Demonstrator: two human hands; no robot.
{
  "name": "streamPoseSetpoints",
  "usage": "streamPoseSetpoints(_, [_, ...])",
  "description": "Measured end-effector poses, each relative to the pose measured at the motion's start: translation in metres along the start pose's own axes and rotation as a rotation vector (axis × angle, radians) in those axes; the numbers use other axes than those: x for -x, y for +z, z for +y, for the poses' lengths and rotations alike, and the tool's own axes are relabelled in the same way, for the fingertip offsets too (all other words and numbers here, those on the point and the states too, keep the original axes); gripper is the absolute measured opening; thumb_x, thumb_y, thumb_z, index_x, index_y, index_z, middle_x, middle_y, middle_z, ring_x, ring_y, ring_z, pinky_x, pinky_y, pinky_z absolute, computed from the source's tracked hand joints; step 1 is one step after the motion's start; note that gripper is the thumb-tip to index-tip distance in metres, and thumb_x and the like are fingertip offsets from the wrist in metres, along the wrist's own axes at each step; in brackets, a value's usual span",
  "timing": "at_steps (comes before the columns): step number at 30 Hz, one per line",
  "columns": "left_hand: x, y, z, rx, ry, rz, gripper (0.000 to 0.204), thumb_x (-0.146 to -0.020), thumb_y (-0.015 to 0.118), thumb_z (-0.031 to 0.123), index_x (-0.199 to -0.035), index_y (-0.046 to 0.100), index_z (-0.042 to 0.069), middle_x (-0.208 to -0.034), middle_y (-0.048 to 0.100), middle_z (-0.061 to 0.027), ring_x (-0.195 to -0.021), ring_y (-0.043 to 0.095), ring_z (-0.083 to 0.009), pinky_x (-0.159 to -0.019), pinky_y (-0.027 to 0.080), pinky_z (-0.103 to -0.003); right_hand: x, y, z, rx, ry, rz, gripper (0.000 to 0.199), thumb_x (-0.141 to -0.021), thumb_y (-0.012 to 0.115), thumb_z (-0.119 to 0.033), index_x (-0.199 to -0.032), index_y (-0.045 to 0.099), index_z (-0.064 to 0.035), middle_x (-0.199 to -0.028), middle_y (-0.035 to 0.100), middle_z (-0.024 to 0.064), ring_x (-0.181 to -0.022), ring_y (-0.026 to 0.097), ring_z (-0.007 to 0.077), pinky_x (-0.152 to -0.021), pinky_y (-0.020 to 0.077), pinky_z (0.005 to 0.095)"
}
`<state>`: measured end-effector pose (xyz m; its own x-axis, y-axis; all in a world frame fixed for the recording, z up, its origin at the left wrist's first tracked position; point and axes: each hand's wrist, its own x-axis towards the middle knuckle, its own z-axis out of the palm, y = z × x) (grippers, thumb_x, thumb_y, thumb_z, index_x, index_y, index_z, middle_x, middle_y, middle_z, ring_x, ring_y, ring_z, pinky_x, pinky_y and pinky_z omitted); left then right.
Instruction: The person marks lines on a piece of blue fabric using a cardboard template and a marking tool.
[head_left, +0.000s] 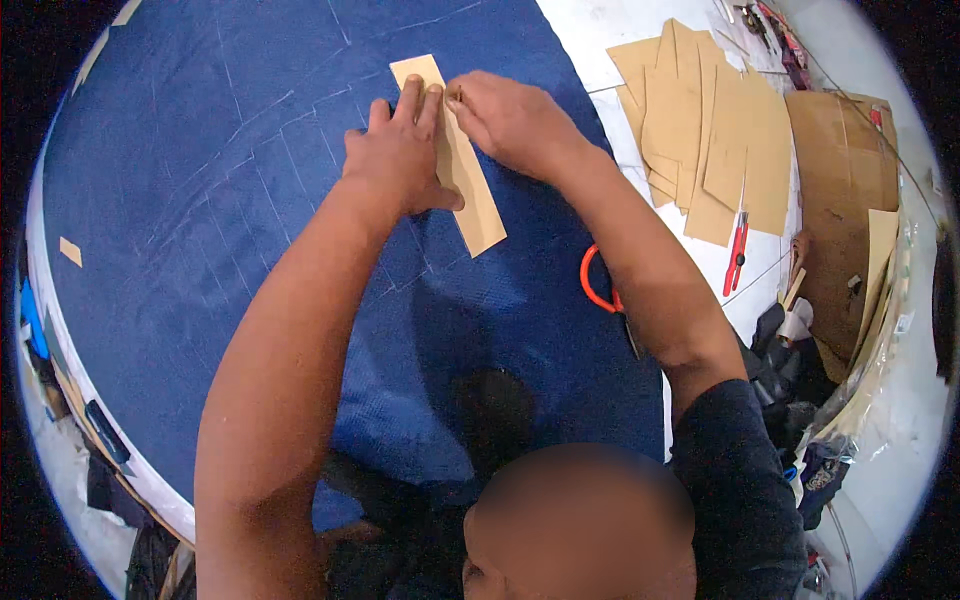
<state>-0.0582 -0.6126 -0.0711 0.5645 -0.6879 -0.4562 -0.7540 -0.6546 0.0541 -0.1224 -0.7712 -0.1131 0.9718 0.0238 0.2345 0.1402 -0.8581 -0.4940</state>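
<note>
A narrow tan card strip (484,222) lies slantwise on dark blue fabric (300,190) marked with thin pale lines. My left hand (398,160) presses the strip down, fingers spread near its far end and thumb lower on it. At the strip's right edge, close to the far end, my right hand (510,118) is closed in a pinch. Whatever sits between those fingertips is too small or hidden to name. Under my right forearm, scissors with an orange handle (590,282) are partly covered.
Tan card pattern pieces (690,110) lie in a pile on the white table (715,272) at right, with a red cutter (737,255) next to them. Beyond the table's right edge stands brown cardboard (840,180). A small card scrap (70,251) rests on the fabric at left.
</note>
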Motion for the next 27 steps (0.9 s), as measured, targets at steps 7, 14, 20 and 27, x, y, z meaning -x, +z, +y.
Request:
streamPoseSetpoints(7, [-0.004,0.002,0.002,0.009,0.013,0.027,0.13,-0.056,0.091,0.053,-0.158,0.021,0.012,-0.163,0.023,-0.0091,-0.138,0.039,-0.0364,-0.1,0.048,-0.058,-0.012,0.009,0.021,0.018,-0.123,0.178,0.022,-0.093,0.055,-0.021,-0.111,0.06,-0.0099,-0.099,0.064,0.0123,-0.092,0.066,0.0342,-0.074,0.0566,0.0461])
streamPoseSetpoints(14, [-0.003,-0.004,0.003,0.016,-0.011,-0.029,0.13,-0.057,0.091,0.052,-0.158,0.019,0.013,-0.163,0.021,-0.0081,-0.138,0.039,-0.036,-0.1,0.048,-0.058,0.056,-0.007,-0.019,0.021,-0.073,-0.063,0.015,-0.092,0.056,-0.017,-0.105,0.056,-0.0104,-0.094,0.06,0.0093,-0.089,0.066,0.0315,-0.071,0.0575,0.0433])
streamPoseSetpoints(20, [-0.005,0.004,0.001,0.021,0.01,0.01,0.133,-0.055,0.091,0.054,-0.159,0.017,0.015,-0.163,0.019,-0.0123,-0.139,0.037,-0.0428,-0.1,0.049,-0.058,0.058,-0.008,-0.02,0.022,-0.028,-0.007,0.011,-0.092,0.055,-0.017,-0.1,0.055,-0.0102,-0.092,0.059,0.0081,-0.086,0.065,0.0298,-0.068,0.0561,0.0434])
streamPoseSetpoints(27, [-0.005,0.001,0.002,0.031,0.007,-0.008,0.134,-0.054,0.09,0.055,-0.159,0.017,0.015,-0.164,0.018,-0.0119,-0.14,0.036,-0.0429,-0.102,0.048,-0.059,0.112,-0.014,-0.043,-0.039,-0.038,-0.057,0.019,-0.085,0.064,-0.013,-0.103,0.059,-0.0097,-0.092,0.06,0.0079,-0.083,0.064,0.0281,-0.069,0.0552,0.0407])
